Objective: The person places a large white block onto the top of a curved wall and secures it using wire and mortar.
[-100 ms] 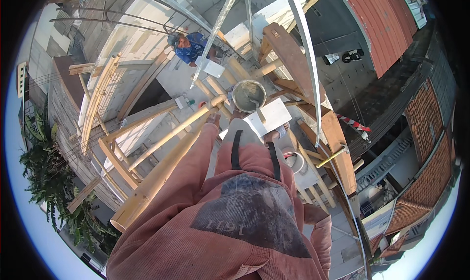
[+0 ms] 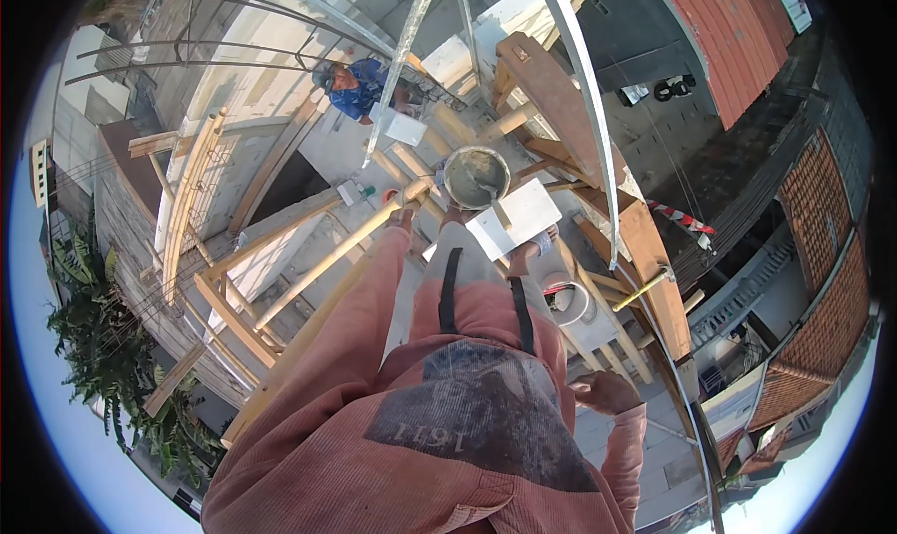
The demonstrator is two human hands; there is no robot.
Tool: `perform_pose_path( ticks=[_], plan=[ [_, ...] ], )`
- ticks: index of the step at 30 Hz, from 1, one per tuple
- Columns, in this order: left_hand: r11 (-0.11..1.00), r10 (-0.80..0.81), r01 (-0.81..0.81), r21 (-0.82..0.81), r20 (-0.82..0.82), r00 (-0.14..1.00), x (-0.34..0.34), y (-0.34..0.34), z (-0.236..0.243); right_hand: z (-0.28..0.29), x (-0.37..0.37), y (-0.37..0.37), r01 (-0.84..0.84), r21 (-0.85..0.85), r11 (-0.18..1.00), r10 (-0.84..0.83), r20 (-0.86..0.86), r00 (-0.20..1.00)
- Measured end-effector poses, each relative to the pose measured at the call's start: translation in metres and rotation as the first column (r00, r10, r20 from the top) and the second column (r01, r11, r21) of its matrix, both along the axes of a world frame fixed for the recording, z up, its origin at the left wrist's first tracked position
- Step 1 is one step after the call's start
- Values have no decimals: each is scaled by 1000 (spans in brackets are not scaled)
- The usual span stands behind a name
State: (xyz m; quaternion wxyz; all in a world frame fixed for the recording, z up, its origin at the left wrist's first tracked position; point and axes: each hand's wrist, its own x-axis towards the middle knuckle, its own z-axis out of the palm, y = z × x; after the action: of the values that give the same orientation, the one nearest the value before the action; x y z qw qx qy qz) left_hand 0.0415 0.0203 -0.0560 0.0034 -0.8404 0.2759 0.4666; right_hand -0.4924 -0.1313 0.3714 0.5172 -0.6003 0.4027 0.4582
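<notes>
- Left hand (image 2: 401, 218), head view: arm stretched fwd, hand at the upper part of a bamboo pole (image 2: 341, 256); fingers too small to tell if wrapped or just resting. Prob. there for balance, as the pole runs close alongside the person.
- R hand (image 2: 607, 392): low by the hip, elbow bent, fingers loosely curled, nothing visible in it; can't tell how tight. Looks kept free, near the torso.
- Mortar bucket (image 2: 450, 163): just past the feet, beside where bamboo pieces cross; prob. put there to be w/in easy reach.
- Trowel (image 2: 503, 216): blade end in the grey mortar (image 2: 472, 170), handle out over the rim on the person's side, prob. so it's quick to grab & doesn't sink.
- White slab (image 2: 537, 212): flat, just beside the bucket, partly under the trowel handle in view.
- Pail (image 2: 585, 300): right of the R leg, smth red inside, contents unclear.
- Yellow-handled hammer (image 2: 640, 292): out right, head by the timber beam (image 2: 659, 314); prob. parked out of the way.
- Co-worker in blue shirt (image 2: 369, 81): beyond the bamboo, well apart.
</notes>
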Motion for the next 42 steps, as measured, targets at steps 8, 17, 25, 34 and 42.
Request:
perform_pose_path(
  ticks=[8,17,25,34,42],
  plan=[
    [582,809,-784,214,-249,532,21,-101,1,-111,52,35,659,-429,618,-643,207,737],
    [435,896,-851,295,-231,378,34,-171,-35,-198,99,100,627,-284,726,-673,-107,731],
    [416,909,-831,369,-189,371,17,-181,-77,-276,107,120,605,-129,786,-593,-436,677],
    [489,870,-836,248,-78,486,24,-207,-163,-312,126,114,595,-158,788,-564,-575,593],
    [625,780,-756,195,-191,595,12,-195,-185,-320,125,129,532,-325,782,-617,-523,588]
  ],
)
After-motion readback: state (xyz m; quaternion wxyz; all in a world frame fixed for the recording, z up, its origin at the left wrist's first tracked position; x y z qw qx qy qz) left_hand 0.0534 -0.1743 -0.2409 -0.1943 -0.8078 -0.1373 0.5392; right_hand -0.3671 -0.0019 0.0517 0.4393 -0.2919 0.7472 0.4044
